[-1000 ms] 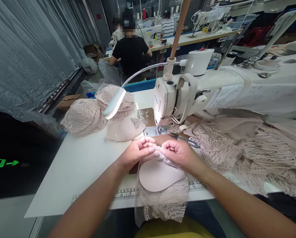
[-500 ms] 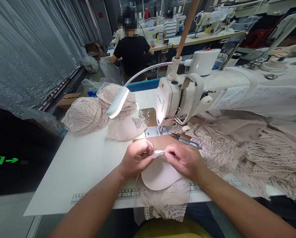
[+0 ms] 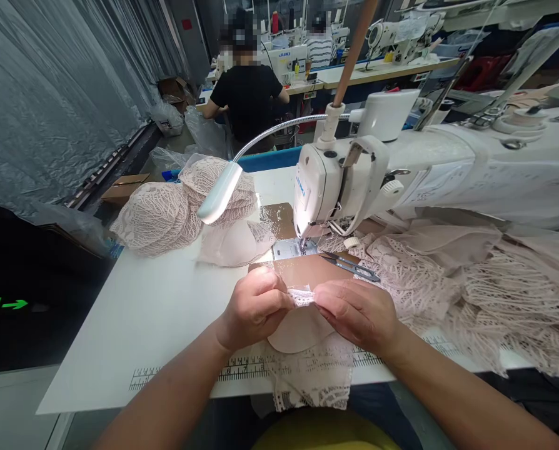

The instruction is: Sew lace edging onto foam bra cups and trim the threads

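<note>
My left hand (image 3: 254, 307) and my right hand (image 3: 360, 312) are both closed, pinching the upper edge of a beige lace piece (image 3: 302, 296) between them. Under the lace lies a smooth beige bra cup (image 3: 294, 335), and the lace hangs over the table's front edge (image 3: 314, 384). The hands sit just in front of the needle plate (image 3: 289, 250) of a white sewing machine (image 3: 336, 181). Thread snips (image 3: 352, 265) lie right of the plate, a little beyond my right hand.
A stack of lace-covered cups (image 3: 167, 212) sits at the back left under a gooseneck lamp (image 3: 216, 194). A heap of beige lace pieces (image 3: 486, 287) covers the table's right side. A ruler strip (image 3: 181, 377) runs along the front edge. Another person (image 3: 246, 94) sits at a machine behind.
Both hands have drawn nearer to me and closer together. The lace edge is now bunched between the fingertips, and less of the cup shows.
</note>
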Demonstrator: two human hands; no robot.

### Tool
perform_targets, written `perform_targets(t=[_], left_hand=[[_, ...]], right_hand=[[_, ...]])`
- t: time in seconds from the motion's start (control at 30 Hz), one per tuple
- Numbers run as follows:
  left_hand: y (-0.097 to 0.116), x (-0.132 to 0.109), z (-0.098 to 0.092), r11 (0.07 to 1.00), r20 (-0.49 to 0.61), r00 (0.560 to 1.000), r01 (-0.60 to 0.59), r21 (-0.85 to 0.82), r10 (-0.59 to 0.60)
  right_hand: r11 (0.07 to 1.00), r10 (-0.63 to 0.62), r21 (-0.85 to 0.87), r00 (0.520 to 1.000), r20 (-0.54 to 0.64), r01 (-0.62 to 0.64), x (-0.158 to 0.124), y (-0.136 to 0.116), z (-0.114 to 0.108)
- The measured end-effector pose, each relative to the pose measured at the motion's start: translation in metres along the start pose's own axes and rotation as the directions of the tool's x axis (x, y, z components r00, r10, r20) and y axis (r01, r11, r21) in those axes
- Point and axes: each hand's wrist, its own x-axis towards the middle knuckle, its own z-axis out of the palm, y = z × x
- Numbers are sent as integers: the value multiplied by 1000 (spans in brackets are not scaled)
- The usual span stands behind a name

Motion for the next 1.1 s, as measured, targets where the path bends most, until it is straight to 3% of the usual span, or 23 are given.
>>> perform_targets(t=[0.23,0.33,0.4,0.47,0.53,0.6,0.73,0.8,0.93,1.1], left_hand=[[-1,-1,-1,997,-50,997,-67,-50,64],[-2,0,-1,985,-23,996,85,-151,-90],[-4,0,1,904,64,947,321,-284,-316],[-7,1,4,718,189,828,555,-420,-529],[-12,1,8,520,309,709,686,-509,-634],[-16,2,11,418,392,651,737,-531,-650],[-20,7,14,384,484,616,778,-497,-621],[-22,10,14,355,497,578,806,-474,-647],[-31,18,17,354,527,504,862,-364,-685],[-47,31,23,495,558,509,848,-191,-655]], right_hand=[[992,-95,-86,995,-36,92,-2,0,0],[997,67,32,997,38,-68,8,-4,2],[946,250,179,961,121,-269,17,-6,3],[856,381,304,908,175,-418,24,-6,3],[775,459,381,863,209,-505,28,-4,3],[707,525,395,809,263,-587,29,-3,3],[574,626,349,671,396,-741,26,-1,2],[530,642,349,635,431,-773,26,-1,2],[550,634,316,633,445,-773,26,3,1],[711,629,62,673,389,-700,26,9,-17]])
